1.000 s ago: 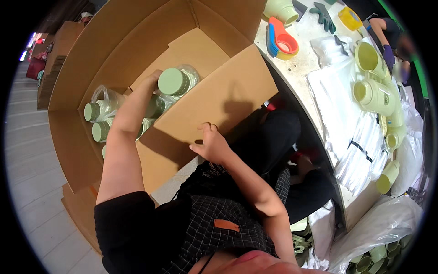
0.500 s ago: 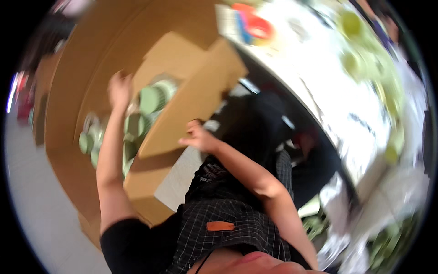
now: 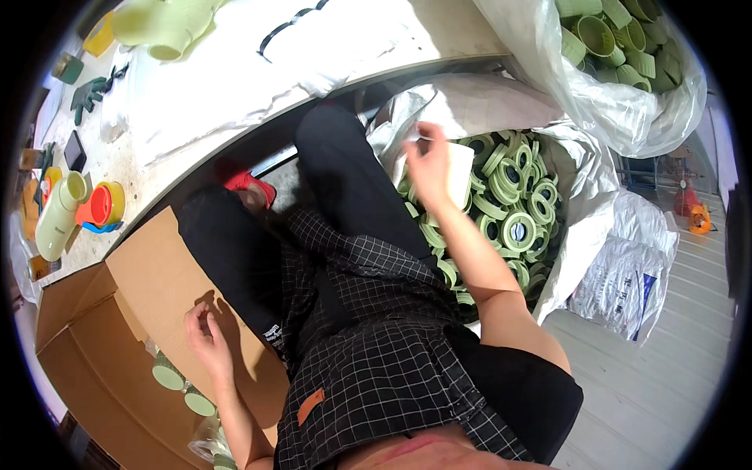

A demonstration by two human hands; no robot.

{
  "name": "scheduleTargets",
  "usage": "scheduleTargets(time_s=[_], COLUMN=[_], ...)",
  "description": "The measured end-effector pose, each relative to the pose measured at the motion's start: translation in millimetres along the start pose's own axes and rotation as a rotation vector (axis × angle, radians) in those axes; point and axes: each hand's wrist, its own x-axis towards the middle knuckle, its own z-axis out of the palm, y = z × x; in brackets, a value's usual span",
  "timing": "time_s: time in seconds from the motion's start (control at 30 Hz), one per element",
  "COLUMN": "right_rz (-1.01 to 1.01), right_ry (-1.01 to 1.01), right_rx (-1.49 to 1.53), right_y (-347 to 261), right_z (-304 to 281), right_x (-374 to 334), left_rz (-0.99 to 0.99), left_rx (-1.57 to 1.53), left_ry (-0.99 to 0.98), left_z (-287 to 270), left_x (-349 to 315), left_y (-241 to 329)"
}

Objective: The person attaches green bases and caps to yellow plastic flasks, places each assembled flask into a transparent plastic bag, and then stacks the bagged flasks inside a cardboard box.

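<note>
My left hand [image 3: 208, 338] hovers over the flap [image 3: 176, 270] of a cardboard box, its fingers loosely bent and apart, with nothing in them. Inside the box [image 3: 102, 368], several pale green round-ended pieces [image 3: 168, 374] stand in a row along the wall. My right hand [image 3: 429, 166] is raised above a white sack [image 3: 580, 227] full of pale green rings [image 3: 507, 184], some with dark centres. Its fingers are slightly curled and apart, and I see nothing gripped. A pale cream flat piece [image 3: 460, 174] lies beside this hand, partly hidden by it.
A white worktable [image 3: 219, 102] curves ahead, bearing a pale green bottle [image 3: 61, 215], an orange-and-yellow tape roll [image 3: 102, 204], a phone [image 3: 75, 152] and a dark glove [image 3: 88, 98]. A clear bag of green cups [image 3: 603, 39] stands at far right. Plastic packaging [image 3: 619, 274] lies on the floor.
The view has swung from the box toward the sack at right. My left hand has come out from inside the box to above its flap; my right hand is now over the rings.
</note>
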Motion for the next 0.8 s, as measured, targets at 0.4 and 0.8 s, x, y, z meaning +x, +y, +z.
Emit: scheduleTargets(time_s=[0.4, 0.8], right_rz=[-0.281, -0.271], right_ry=[-0.292, -0.37], right_rx=[-0.617, 0.742], right_y=[130.4, -74.4], right_z=[-94.5, -100.0], right_x=[31.4, 75.2], left_rz=[0.44, 0.274], left_rx=[-0.163, -1.032], left_ry=[-0.225, -0.775], left_z=[77.5, 153.4], left_x=[58.9, 108.8], left_y=[169.5, 248.1])
